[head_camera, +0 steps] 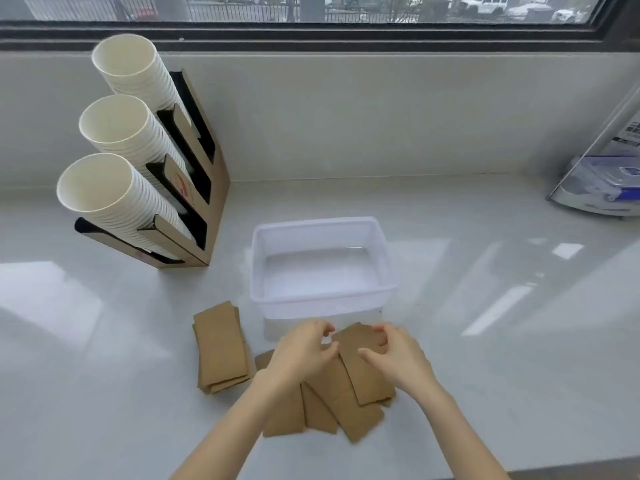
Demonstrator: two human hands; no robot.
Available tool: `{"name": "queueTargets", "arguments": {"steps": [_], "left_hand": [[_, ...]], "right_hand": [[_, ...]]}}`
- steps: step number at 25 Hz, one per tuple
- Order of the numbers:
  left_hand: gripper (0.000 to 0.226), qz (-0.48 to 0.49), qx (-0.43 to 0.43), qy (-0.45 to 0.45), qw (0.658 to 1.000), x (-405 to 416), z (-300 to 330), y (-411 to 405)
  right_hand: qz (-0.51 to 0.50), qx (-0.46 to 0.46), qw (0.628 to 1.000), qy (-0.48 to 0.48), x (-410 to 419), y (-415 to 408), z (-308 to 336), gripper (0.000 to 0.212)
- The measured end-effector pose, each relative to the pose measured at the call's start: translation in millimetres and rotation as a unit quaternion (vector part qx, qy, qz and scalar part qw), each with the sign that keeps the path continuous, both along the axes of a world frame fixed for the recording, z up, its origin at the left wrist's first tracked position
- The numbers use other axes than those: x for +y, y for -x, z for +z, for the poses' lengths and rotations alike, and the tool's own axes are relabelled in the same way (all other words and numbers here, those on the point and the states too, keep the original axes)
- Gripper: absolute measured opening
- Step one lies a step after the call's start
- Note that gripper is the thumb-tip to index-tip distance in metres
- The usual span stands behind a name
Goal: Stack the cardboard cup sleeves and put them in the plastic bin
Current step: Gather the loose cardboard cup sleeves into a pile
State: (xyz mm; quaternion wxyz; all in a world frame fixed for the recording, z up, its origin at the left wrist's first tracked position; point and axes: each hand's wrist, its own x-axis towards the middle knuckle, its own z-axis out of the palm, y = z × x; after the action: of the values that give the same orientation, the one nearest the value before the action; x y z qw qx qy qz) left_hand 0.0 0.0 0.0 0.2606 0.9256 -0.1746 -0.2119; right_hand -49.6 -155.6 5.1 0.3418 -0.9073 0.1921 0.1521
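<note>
Judging from how things lie, the task is seen to be only partly done. A neat pile of flat brown cardboard cup sleeves [221,348] has been squared up on the glossy pale tabletop [104,341], just left of the near corner of the clear rectangular plastic bin [258,271], but it has not been placed inside. The bin is shown empty, nothing brown being visible on its floor. A second group of loose brown cardboard sleeves [346,393] is spread in a fan on the tabletop just in front of the bin, several overlapping at different angles. The left hand [301,353] is held over the left part of this fan, fingers curled and apart, with nothing clearly clamped; whether its fingertips touch the cardboard cannot be told. The right hand [394,358] is poised over the uppermost sleeve, fingers bent and open, apparently about to gather it. What is left, by this reading, is for the fanned sleeves to be aligned, joined with the finished pile, and the whole set lowered into the bin. A wooden rack of white paper cups [138,174] is seen well to the left, uninvolved.
</note>
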Motion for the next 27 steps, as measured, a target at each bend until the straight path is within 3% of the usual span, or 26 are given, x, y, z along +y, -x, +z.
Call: {"name": "queueTargets", "arguments": {"steps": [4,9,16,23,27], "left_hand": [[0.050,-0.004,0.012,-0.044,0.999,-5,-16,4],[0.055,-0.003,0.008,-0.052,0.999,-12,-27,-4],[0.057,0.001,0.009,-0.042,0.999,-19,-33,-6],[0.020,0.080,0.059,0.111,0.989,-5,-23,-2],[0.008,0.148,0.098,0.193,0.965,16,-13,4]], "right_hand": [[0.009,0.056,0.997,0.047,4,5,-13,0.066],[0.017,0.066,0.992,0.106,11,0,-21,0.060],[0.014,0.042,0.995,0.085,19,-6,-27,0.053],[0.021,-0.031,0.999,0.017,19,-1,-23,0.042],[0.031,-0.042,0.999,-0.014,24,7,-21,0.048]]}}
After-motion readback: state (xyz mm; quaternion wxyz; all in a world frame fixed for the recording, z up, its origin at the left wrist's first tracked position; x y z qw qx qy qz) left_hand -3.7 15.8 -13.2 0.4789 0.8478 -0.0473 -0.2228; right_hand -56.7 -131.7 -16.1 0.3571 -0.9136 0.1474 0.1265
